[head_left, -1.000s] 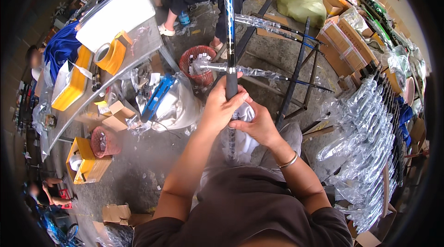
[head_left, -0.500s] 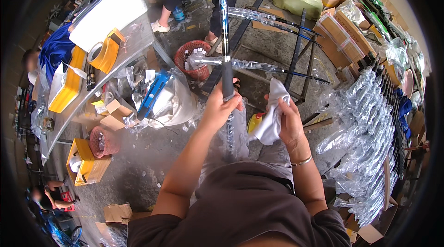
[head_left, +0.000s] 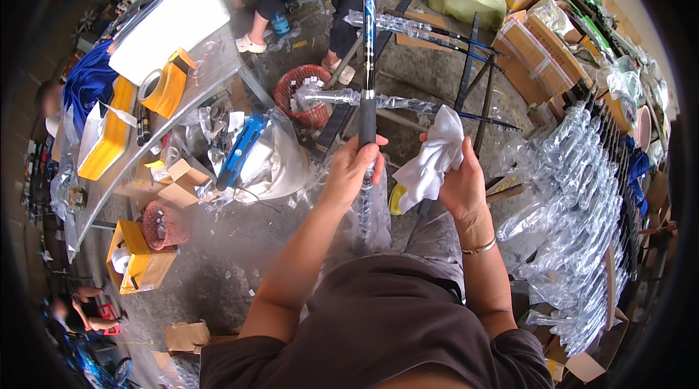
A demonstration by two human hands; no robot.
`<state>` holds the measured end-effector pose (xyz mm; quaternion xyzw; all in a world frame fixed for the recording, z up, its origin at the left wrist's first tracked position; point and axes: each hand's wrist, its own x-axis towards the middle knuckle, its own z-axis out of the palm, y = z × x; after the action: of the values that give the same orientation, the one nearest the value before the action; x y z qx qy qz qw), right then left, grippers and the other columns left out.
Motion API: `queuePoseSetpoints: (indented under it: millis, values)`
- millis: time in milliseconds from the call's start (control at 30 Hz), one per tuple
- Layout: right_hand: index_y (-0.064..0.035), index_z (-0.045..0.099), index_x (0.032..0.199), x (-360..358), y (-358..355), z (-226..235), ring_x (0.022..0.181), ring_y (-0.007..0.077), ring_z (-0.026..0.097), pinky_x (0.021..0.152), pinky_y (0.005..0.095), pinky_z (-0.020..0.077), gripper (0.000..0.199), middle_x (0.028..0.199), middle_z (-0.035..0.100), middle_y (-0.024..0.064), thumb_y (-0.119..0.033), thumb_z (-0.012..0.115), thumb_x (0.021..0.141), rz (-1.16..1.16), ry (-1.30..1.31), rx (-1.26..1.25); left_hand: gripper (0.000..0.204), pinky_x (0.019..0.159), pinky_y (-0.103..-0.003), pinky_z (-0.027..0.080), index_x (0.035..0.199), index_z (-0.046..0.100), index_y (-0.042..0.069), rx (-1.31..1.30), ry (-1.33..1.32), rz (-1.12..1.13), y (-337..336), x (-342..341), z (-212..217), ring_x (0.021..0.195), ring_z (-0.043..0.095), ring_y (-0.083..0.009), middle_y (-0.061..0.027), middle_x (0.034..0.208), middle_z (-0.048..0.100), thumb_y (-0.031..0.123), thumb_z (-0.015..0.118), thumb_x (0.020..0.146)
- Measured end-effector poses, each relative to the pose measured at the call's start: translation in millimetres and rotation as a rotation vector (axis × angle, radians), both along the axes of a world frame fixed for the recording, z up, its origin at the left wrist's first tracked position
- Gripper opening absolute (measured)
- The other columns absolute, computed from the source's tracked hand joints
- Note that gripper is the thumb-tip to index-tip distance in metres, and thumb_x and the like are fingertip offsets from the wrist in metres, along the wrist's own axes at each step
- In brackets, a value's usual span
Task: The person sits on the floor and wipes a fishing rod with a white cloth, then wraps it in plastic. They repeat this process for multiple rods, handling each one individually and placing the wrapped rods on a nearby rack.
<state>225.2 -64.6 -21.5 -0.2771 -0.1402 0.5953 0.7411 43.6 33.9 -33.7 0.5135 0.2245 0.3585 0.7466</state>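
My left hand (head_left: 348,172) is wrapped round the dark foam grip of a black and blue fishing rod (head_left: 369,32). The rod stands nearly upright before me, and clear plastic wrap covers its part below my hand. In my right hand (head_left: 466,189) is a crumpled white cloth (head_left: 435,155), pinched between thumb and fingers. A gap separates the cloth from the rod. Behind the cloth a yellow object (head_left: 396,200) shows in part; most of it is hidden.
Ahead, a dark metal rack (head_left: 466,61) bears plastic-wrapped rods (head_left: 408,101). Many more wrapped rods (head_left: 575,221) lean at the right. On the left are a table (head_left: 211,61) with yellow boxes and a red basket (head_left: 302,83) on the floor. Another person's legs (head_left: 342,25) are beyond.
The rod and my left hand have shifted slightly to the right. My right hand has moved a little right, and the cloth has spread, its folds lying differently.
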Motion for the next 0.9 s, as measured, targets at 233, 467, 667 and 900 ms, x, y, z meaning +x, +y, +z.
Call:
queuePoseSetpoints:
  millis: [233, 467, 667, 900]
  values:
    - [-0.0007, 0.037, 0.136, 7, 7, 20, 0.119, 0.0358, 0.048, 0.102, 0.0482, 0.0359, 0.061, 0.133, 0.046, 0.0242, -0.048, 0.032, 0.097, 0.037, 0.271, 0.209, 0.019, 0.055, -0.026, 0.049, 0.107, 0.053, -0.003, -0.012, 0.124, 0.132, -1, 3, -4, 0.057, 0.057, -0.0134, -0.0078, 0.074, 0.06, -0.001, 0.053, 0.088]
    - [0.0021, 0.034, 0.136, 1, 19, 18, 0.122, 0.0389, 0.046, 0.104, 0.0501, 0.0347, 0.063, 0.133, 0.044, 0.0267, -0.047, 0.035, 0.096, 0.138, 0.198, 0.197, 0.031, 0.049, -0.021, 0.045, 0.114, 0.053, -0.003, -0.031, 0.141, 0.086, -10, 7, 7, 0.055, 0.052, -0.0063, -0.0055, 0.076, 0.061, 0.001, 0.062, 0.085]
    - [0.0022, 0.047, 0.124, 6, 26, 17, 0.108, 0.0279, 0.057, 0.096, 0.0397, 0.0431, 0.039, 0.118, 0.058, 0.0184, -0.026, 0.046, 0.096, 0.107, -0.24, 0.062, 0.029, 0.048, -0.022, 0.043, 0.111, 0.055, -0.003, -0.078, 0.287, 0.143, -9, 13, -6, 0.052, 0.05, -0.0062, -0.0083, 0.096, 0.062, 0.002, 0.064, 0.083]
    - [0.0056, 0.062, 0.088, 12, 25, 21, 0.075, 0.0091, 0.053, 0.064, 0.0243, 0.0426, 0.015, 0.087, 0.06, 0.0055, -0.009, 0.063, 0.087, -0.033, -1.165, -0.106, 0.026, 0.043, -0.021, 0.04, 0.104, 0.058, -0.002, 0.02, 0.269, 0.204, -7, 12, 4, 0.049, 0.049, -0.0071, -0.0065, 0.087, 0.063, -0.001, 0.067, 0.08]
